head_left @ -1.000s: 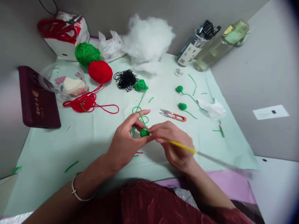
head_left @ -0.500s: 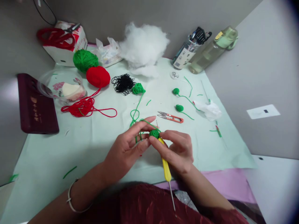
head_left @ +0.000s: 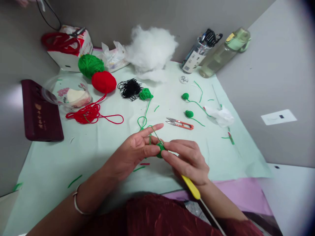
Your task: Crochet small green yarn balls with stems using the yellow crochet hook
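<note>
Your left hand (head_left: 134,149) pinches the small green crocheted piece (head_left: 160,150) between thumb and fingers above the tabletop (head_left: 98,157), with green yarn (head_left: 155,134) passing over its extended index finger. Your right hand (head_left: 189,160) has its fingers closed around the yellow-handled hook (head_left: 191,187), fingertips against the piece's right side; whether the hook's tip sits in the stitches is too small to tell. Orange snips (head_left: 184,125) lie just beyond.

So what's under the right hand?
A yellow-handled tool sticks out from beneath the right hand, metal shaft toward the body. Its stretch under the palm is covered.
</note>
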Demonstrator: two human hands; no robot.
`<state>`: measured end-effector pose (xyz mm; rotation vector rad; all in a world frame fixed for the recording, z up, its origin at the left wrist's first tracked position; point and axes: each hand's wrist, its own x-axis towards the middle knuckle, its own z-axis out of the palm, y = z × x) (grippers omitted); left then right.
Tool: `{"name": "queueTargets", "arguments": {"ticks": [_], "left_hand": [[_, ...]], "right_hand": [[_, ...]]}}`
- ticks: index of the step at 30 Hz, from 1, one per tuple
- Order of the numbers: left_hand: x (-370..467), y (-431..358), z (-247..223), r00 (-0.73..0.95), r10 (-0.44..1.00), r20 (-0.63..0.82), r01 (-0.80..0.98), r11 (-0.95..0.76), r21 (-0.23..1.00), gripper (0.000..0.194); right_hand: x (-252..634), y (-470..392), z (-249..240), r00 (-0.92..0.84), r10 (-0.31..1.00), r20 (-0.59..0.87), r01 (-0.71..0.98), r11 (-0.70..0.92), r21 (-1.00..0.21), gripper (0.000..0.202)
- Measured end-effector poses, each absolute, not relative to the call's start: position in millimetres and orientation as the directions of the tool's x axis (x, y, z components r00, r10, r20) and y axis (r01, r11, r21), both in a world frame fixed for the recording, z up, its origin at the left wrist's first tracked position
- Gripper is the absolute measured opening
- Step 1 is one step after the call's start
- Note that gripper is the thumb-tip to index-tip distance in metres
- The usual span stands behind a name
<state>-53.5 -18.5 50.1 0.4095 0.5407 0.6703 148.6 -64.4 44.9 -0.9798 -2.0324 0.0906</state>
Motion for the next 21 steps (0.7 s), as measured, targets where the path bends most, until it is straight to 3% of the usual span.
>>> {"name": "queueTargets", "arguments": {"ticks": [3,12,15,18,21], "left_hand": [[-54.2,-16.5,50.2,0.637,0.697,-0.329,-0.486,0.694,0.532,0.078],[-57.5,-13.8,45.8,0.576,0.756,-0.312,-0.481,0.622,0.618,0.066],[-59.7,-12.6,45.3,0.563,0.772,-0.294,-0.472,0.593,0.652,0.059],[-60.5,-12.2,44.9,0.571,0.768,-0.291,-0.457,0.591,0.665,0.052],[-58.7,-13.1,44.1,0.57,0.765,-0.298,-0.463,0.599,0.653,0.051]], "right_hand": [[143.4,-53.3,35.9,-0.25,0.555,0.794,0.501,0.775,-0.384,0.039],[132.8,-50.7,35.6,-0.015,0.711,0.703,0.248,0.684,-0.686,0.027],[134.6,-50.7,38.7,0.056,0.797,0.602,0.138,0.591,-0.795,0.023],[138.1,-47.1,43.0,0.095,0.913,0.398,-0.028,0.402,-0.915,0.015],[139.8,-41.6,46.9,0.044,0.978,0.203,-0.203,0.208,-0.957,0.011]]}}
